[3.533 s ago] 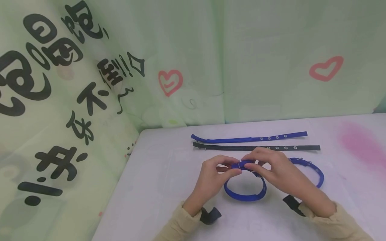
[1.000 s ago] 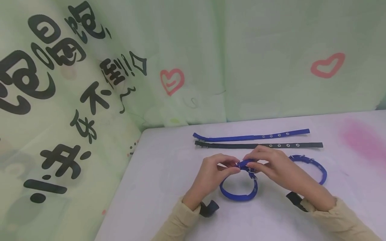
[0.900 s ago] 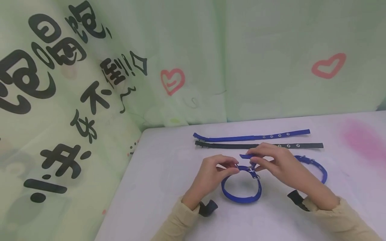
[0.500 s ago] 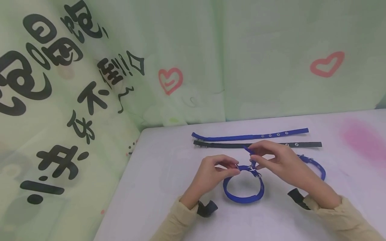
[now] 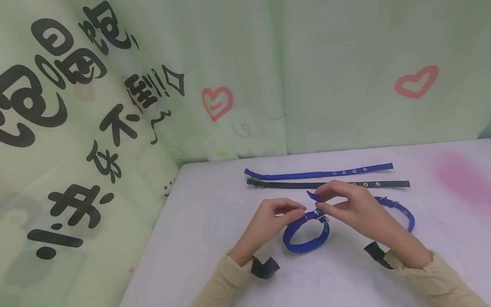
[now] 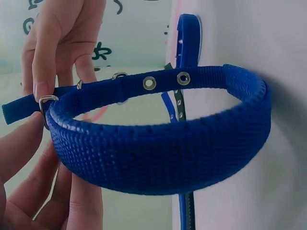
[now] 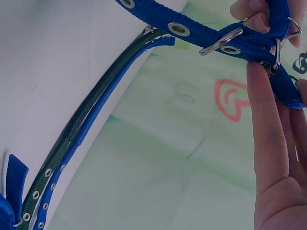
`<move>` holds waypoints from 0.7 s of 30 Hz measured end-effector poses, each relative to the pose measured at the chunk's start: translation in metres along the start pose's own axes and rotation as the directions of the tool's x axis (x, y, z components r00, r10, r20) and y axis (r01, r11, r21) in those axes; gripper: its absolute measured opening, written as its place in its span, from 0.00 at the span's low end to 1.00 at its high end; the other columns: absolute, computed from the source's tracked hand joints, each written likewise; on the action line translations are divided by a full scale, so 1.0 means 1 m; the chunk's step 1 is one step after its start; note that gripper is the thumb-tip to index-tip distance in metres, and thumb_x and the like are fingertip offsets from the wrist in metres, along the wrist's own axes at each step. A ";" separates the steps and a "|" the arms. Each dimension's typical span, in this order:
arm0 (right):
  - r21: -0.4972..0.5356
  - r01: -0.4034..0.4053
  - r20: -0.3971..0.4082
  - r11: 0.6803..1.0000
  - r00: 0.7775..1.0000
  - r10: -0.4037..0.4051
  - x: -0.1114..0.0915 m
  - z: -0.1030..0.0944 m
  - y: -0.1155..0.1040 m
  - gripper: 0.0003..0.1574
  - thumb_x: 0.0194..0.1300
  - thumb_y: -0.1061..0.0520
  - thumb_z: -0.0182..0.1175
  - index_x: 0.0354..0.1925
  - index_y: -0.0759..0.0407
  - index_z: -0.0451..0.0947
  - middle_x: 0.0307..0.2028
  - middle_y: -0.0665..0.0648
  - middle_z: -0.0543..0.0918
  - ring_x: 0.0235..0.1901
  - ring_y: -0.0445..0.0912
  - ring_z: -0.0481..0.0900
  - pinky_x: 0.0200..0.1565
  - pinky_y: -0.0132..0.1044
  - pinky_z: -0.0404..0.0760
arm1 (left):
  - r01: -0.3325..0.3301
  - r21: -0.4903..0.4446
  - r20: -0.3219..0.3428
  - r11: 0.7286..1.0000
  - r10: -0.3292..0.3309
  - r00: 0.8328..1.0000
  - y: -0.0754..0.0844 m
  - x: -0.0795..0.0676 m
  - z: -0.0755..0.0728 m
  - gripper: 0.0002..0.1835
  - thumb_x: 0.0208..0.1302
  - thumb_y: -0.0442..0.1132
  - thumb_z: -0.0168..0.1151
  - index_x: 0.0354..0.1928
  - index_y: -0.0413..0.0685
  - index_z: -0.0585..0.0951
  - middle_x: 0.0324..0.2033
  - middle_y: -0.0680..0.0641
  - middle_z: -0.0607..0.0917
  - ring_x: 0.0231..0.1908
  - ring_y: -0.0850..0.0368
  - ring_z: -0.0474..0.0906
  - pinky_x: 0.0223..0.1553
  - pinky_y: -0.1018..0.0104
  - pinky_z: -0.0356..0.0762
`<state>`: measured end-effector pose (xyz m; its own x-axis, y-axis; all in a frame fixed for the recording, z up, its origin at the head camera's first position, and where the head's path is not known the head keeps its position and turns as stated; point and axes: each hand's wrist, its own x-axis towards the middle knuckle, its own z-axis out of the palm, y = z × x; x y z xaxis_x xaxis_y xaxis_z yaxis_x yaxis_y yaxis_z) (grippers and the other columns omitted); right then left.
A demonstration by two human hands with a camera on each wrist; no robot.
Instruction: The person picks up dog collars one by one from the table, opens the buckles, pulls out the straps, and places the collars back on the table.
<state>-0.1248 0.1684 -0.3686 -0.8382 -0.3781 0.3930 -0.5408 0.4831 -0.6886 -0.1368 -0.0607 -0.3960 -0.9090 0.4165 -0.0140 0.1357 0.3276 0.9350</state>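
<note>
A blue collar lies looped on the white table. My left hand pinches it at the metal buckle. My right hand pinches the strap's free tip, raised just above the buckle. In the left wrist view the blue collar fills the frame, its buckle between my left fingers, with the right hand above. The right wrist view shows the eyelet strap, a D-ring and a right finger.
A straight blue strap and a black strap lie side by side farther back. A second blue collar loop sits behind my right hand. A green printed curtain closes off the left and rear.
My right hand has lifted the strap's free tip up and away from the buckle. The loop has drawn a little smaller. My left hand stays at the buckle.
</note>
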 end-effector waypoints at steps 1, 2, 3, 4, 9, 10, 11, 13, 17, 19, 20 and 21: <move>0.004 0.004 -0.001 1.000 1.000 -0.004 0.000 0.001 0.000 0.15 0.59 0.65 0.69 0.45 0.57 0.81 0.41 0.52 0.87 0.41 0.42 0.86 0.37 0.32 0.86 | 0.009 -0.005 0.000 1.000 -0.009 1.000 0.000 0.000 0.000 0.10 0.66 0.46 0.66 0.46 0.54 0.87 0.39 0.59 0.88 0.42 0.69 0.82 0.45 0.73 0.81; 0.007 0.007 -0.002 1.000 1.000 -0.007 0.000 0.001 -0.001 0.15 0.59 0.66 0.69 0.45 0.57 0.81 0.41 0.52 0.87 0.40 0.41 0.85 0.36 0.31 0.86 | 0.018 -0.011 0.002 1.000 -0.018 1.000 0.000 0.000 0.001 0.10 0.66 0.46 0.66 0.47 0.54 0.87 0.39 0.59 0.88 0.42 0.69 0.82 0.45 0.73 0.81; 0.007 0.008 -0.001 1.000 1.000 -0.008 0.000 0.002 -0.001 0.15 0.59 0.65 0.69 0.45 0.57 0.81 0.41 0.52 0.86 0.40 0.41 0.85 0.36 0.30 0.85 | 0.028 -0.023 0.008 0.999 -0.028 1.000 0.000 0.001 0.001 0.11 0.66 0.46 0.66 0.47 0.53 0.87 0.39 0.58 0.89 0.41 0.68 0.83 0.44 0.72 0.81; 0.007 0.009 -0.001 1.000 1.000 -0.009 0.000 0.002 -0.001 0.15 0.59 0.65 0.70 0.45 0.57 0.81 0.41 0.52 0.86 0.40 0.41 0.85 0.36 0.29 0.85 | 0.038 -0.038 0.013 0.999 -0.037 0.999 0.000 0.001 0.002 0.11 0.66 0.46 0.66 0.47 0.52 0.87 0.39 0.57 0.89 0.39 0.67 0.83 0.43 0.72 0.82; -0.001 0.011 -0.004 1.000 1.000 -0.011 0.000 0.003 -0.003 0.15 0.59 0.65 0.70 0.44 0.56 0.81 0.41 0.51 0.86 0.41 0.41 0.85 0.37 0.28 0.85 | 0.080 -0.104 0.045 0.991 -0.076 0.996 0.000 0.001 0.004 0.12 0.67 0.44 0.66 0.47 0.47 0.86 0.36 0.51 0.89 0.31 0.61 0.84 0.39 0.69 0.84; 0.001 0.014 -0.005 1.000 1.000 -0.014 -0.001 0.004 -0.003 0.15 0.59 0.65 0.70 0.44 0.56 0.81 0.41 0.51 0.86 0.41 0.40 0.85 0.37 0.28 0.85 | 0.090 -0.114 0.049 0.989 -0.085 0.995 0.000 0.001 0.005 0.12 0.67 0.44 0.66 0.47 0.47 0.86 0.36 0.50 0.89 0.30 0.61 0.84 0.39 0.68 0.84; 0.004 0.015 -0.005 1.000 1.000 -0.015 0.000 0.004 -0.002 0.15 0.59 0.65 0.70 0.44 0.56 0.82 0.41 0.51 0.86 0.41 0.40 0.85 0.37 0.27 0.84 | 0.100 -0.124 0.053 0.987 -0.094 0.994 -0.001 0.001 0.005 0.12 0.67 0.44 0.66 0.46 0.46 0.86 0.35 0.49 0.89 0.30 0.61 0.84 0.39 0.68 0.85; 0.007 0.025 -0.006 1.000 1.000 -0.025 0.000 0.004 -0.002 0.15 0.59 0.65 0.70 0.45 0.56 0.82 0.41 0.51 0.86 0.41 0.37 0.84 0.38 0.27 0.84 | 0.123 -0.145 0.065 0.982 -0.114 0.991 -0.002 0.001 0.005 0.12 0.67 0.44 0.66 0.46 0.45 0.86 0.34 0.49 0.89 0.29 0.60 0.84 0.38 0.67 0.85; 0.019 0.043 -0.012 0.999 0.999 -0.042 0.000 0.004 -0.003 0.15 0.59 0.65 0.70 0.45 0.55 0.82 0.42 0.51 0.87 0.42 0.34 0.83 0.38 0.27 0.84 | 0.146 -0.178 0.092 0.973 -0.131 0.987 -0.003 0.002 0.005 0.12 0.67 0.43 0.66 0.45 0.43 0.86 0.33 0.48 0.89 0.28 0.60 0.84 0.37 0.65 0.86; 0.008 0.038 -0.019 0.999 0.999 -0.038 0.000 0.005 -0.004 0.15 0.59 0.65 0.70 0.45 0.56 0.82 0.42 0.51 0.87 0.41 0.35 0.84 0.38 0.28 0.85 | 0.143 -0.181 0.106 0.973 -0.125 0.986 -0.002 0.002 0.005 0.12 0.67 0.43 0.65 0.45 0.43 0.86 0.33 0.48 0.89 0.28 0.60 0.83 0.37 0.65 0.85; 0.001 0.031 -0.025 1.000 0.999 -0.031 0.000 0.005 -0.004 0.14 0.60 0.65 0.69 0.44 0.56 0.83 0.42 0.51 0.87 0.41 0.36 0.84 0.38 0.28 0.85 | 0.138 -0.180 0.113 0.974 -0.119 0.986 -0.002 0.002 0.005 0.12 0.67 0.43 0.65 0.45 0.43 0.86 0.33 0.48 0.88 0.28 0.60 0.83 0.37 0.66 0.85; -0.006 0.017 -0.028 1.000 0.999 -0.017 0.000 0.006 -0.005 0.13 0.60 0.64 0.69 0.44 0.57 0.83 0.41 0.51 0.87 0.41 0.37 0.84 0.37 0.28 0.85 | 0.135 -0.179 0.118 0.974 -0.115 0.986 -0.002 0.001 0.005 0.12 0.68 0.42 0.65 0.45 0.43 0.86 0.33 0.47 0.88 0.28 0.60 0.83 0.37 0.67 0.85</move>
<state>-0.1219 0.1618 -0.3688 -0.8306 -0.3640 0.4214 -0.5550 0.4813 -0.6784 -0.1365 -0.0566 -0.3997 -0.8655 0.4734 -0.1635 -0.0614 0.2236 0.9728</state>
